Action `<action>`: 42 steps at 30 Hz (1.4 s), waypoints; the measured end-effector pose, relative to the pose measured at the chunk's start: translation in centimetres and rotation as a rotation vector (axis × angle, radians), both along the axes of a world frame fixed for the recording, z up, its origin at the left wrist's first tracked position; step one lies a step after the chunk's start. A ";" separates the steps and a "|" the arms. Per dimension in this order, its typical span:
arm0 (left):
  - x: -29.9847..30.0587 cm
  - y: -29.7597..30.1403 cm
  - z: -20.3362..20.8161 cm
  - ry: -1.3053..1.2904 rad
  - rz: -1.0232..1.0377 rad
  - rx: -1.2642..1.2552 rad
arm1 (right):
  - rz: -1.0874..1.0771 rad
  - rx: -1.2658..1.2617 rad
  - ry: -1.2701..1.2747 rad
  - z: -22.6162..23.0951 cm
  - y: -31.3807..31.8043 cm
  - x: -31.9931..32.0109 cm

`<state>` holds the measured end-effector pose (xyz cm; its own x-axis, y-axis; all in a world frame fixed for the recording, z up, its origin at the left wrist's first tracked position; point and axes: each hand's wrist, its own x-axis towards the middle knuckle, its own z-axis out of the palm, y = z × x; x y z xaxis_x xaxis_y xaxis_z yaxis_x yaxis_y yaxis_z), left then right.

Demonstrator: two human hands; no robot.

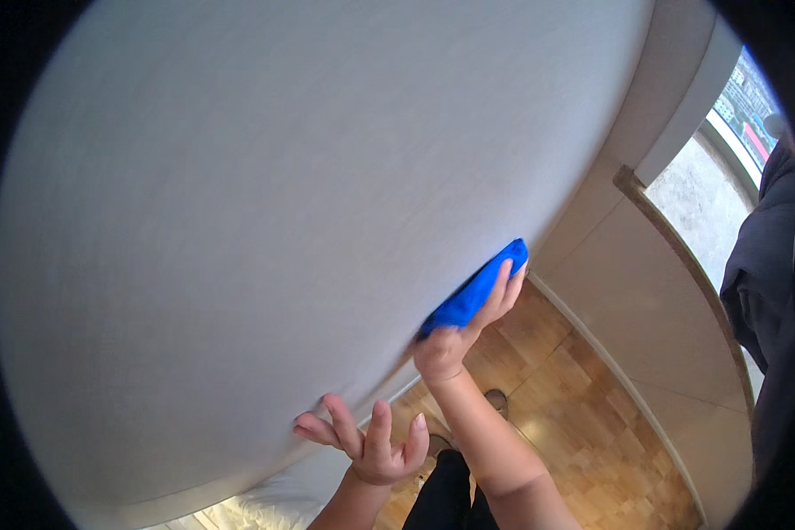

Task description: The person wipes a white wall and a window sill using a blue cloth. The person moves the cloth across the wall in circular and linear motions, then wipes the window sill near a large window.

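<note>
A folded blue cloth (473, 298) lies pressed against the large pale wall (274, 194), low on its right part. My right hand (458, 340) holds it from behind, fingers stretched along its length and the palm toward the wall. To the left and lower, my left hand (375, 449) is open with its fingers spread and nothing in them. Its fingertips are close to the wall surface; whether they touch it I cannot tell. The side of the cloth facing the wall is hidden.
Below is a wooden floor (561, 384), where my feet and dark-trousered legs show. A stone-edged windowsill (698, 194) runs along the right, beside a window (751, 97). Dark fabric (773, 265) hangs over the sill. White bedding-like cloth (265, 508) lies at the lower left.
</note>
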<state>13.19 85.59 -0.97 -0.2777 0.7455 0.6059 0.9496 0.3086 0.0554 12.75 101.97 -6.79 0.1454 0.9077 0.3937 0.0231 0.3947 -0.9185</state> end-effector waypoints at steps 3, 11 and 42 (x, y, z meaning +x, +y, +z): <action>-0.6 -1.8 1.2 0.026 0.024 0.022 | 0.016 -0.011 0.082 1.3 -1.6 -0.4; -2.3 -6.5 4.3 0.148 0.066 -0.034 | 0.024 0.291 0.040 3.4 -11.0 -2.8; -6.9 -16.5 -0.6 0.080 -0.002 -0.086 | -0.027 -0.217 0.162 -0.7 -19.1 -7.0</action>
<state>6.25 69.05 -1.56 -0.2294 0.7962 0.5599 0.9504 0.3073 -0.0477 5.77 82.87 -7.49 0.2158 0.9632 0.1601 -0.1232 0.1895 -0.9741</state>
